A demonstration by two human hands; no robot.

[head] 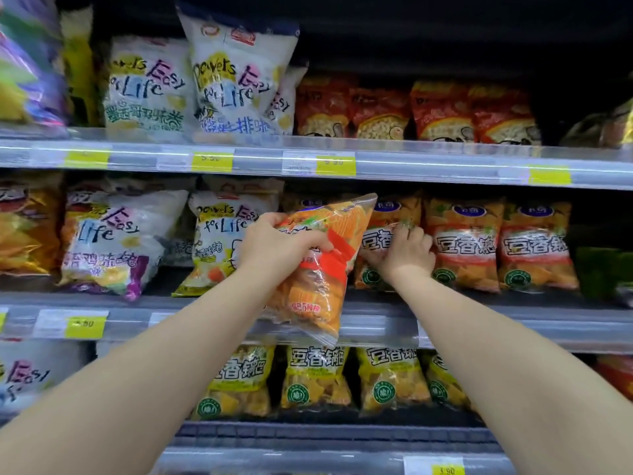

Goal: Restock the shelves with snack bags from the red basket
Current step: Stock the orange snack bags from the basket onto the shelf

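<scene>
One orange snack bag [318, 265] hangs clamped in the left hand [274, 248] before the middle shelf [513, 323], not yet placed; the right hand [404, 252], fingers curled, presses a shelved orange bag [376, 241] aside. Red basket's out of view, so remaining stock's anyone's guess.

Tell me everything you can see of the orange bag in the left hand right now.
The orange snack bag is glossy clear plastic with a red diagonal band and printed characters, showing ridged orange pieces inside. It is sealed, puffed and tilted, top corner up to the right, bottom hanging past the middle shelf's edge. The left hand has its grip on the upper left part, fingers curled over the front. It partly covers a shelved orange bag that the right hand touches.
</scene>
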